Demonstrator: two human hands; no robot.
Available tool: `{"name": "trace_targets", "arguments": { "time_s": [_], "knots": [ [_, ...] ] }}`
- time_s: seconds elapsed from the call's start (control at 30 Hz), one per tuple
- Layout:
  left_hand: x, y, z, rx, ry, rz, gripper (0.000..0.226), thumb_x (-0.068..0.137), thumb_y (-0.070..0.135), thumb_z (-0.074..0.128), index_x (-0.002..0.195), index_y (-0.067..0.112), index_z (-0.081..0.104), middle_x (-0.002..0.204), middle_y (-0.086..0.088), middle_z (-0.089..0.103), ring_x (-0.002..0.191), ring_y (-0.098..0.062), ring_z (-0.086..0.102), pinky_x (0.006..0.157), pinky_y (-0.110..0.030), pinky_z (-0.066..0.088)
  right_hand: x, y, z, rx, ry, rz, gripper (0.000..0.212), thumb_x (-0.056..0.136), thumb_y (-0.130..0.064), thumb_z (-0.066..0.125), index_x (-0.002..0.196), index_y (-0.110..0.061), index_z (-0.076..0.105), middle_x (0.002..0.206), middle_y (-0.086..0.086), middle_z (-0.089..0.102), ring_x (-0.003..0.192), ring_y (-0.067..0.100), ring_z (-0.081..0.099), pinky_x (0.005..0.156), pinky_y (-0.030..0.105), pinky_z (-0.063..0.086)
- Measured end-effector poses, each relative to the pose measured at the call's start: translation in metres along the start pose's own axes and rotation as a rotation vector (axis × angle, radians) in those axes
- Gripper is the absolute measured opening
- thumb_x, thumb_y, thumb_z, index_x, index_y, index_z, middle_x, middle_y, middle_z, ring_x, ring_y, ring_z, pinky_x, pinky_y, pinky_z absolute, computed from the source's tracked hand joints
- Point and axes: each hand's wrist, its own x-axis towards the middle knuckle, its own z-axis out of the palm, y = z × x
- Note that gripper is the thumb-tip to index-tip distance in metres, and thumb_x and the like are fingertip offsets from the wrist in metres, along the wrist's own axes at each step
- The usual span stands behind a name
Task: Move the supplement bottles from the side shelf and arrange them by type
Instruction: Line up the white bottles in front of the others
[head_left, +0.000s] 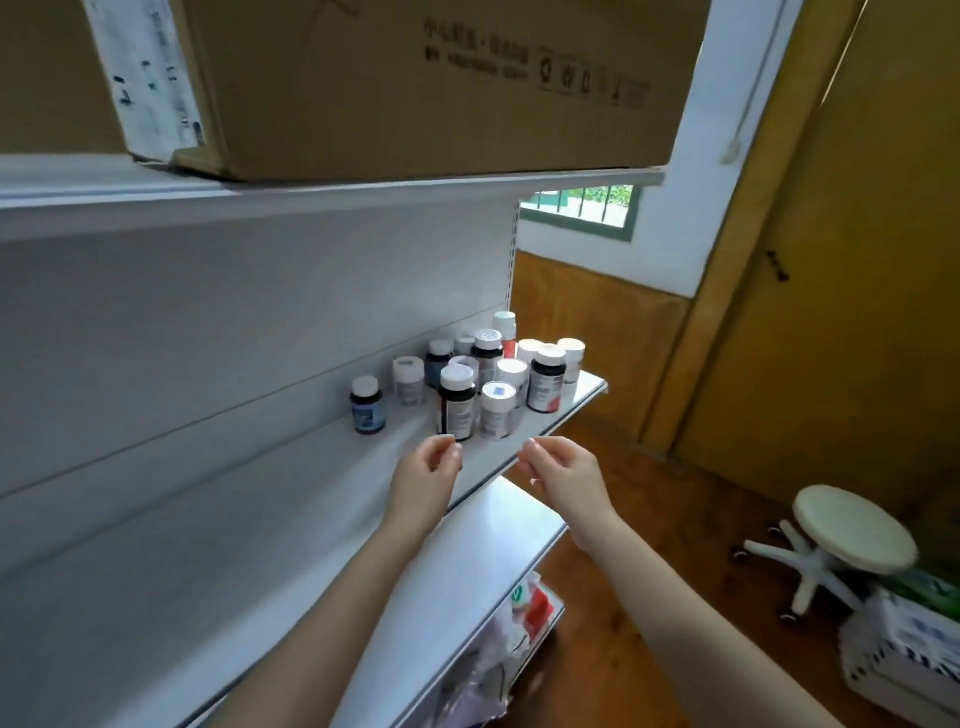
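Observation:
Several supplement bottles with white caps stand in a cluster at the right end of a white shelf. Closest to me are a dark bottle and a white bottle. A blue bottle stands apart at the left, with a small white one behind it. My left hand hovers just below the dark bottle, fingers curled, holding nothing. My right hand hangs at the shelf's front edge below the white bottle, fingers loosely curled and empty.
A large cardboard box sits on the shelf above. A lower shelf holds packets. At the right are a white stool on a wooden floor, stacked boxes and a yellow door.

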Motion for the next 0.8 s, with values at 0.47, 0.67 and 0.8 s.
{"name": "trace_targets", "arguments": {
  "time_s": [0.47,0.67,0.8],
  "knots": [
    [0.129,-0.039,0.093,0.07,0.091,-0.105,0.02,0.089,0.007,0.051,0.107,0.004,0.058,0.097,-0.003,0.058,0.093,-0.015,0.052,0.084,-0.025,0.039,0.165,0.049,-0.016,-0.172,-0.125,0.076,0.032,0.091,-0.03,0.052,0.118,-0.012,0.055,0.107,-0.002,0.058,0.101,0.013,0.057,0.084,0.026,0.047],
    [0.145,-0.052,0.117,0.142,0.15,-0.097,0.01,0.086,0.002,0.048,0.087,0.011,0.052,0.09,-0.004,0.061,0.087,-0.023,0.055,0.078,-0.031,0.042,0.204,0.062,-0.004,-0.184,-0.275,0.081,0.032,0.095,-0.034,0.045,0.118,-0.012,0.051,0.118,0.003,0.057,0.103,0.013,0.052,0.097,0.032,0.043],
    [0.148,-0.05,0.127,0.107,0.182,-0.106,0.021,0.088,0.003,0.046,0.103,0.014,0.056,0.103,0.0,0.062,0.098,-0.017,0.057,0.088,-0.028,0.043,0.213,0.064,-0.006,-0.103,-0.402,0.098,0.021,0.096,-0.031,0.044,0.108,-0.02,0.056,0.112,0.003,0.061,0.11,0.018,0.055,0.099,0.033,0.043]
  ]
}}
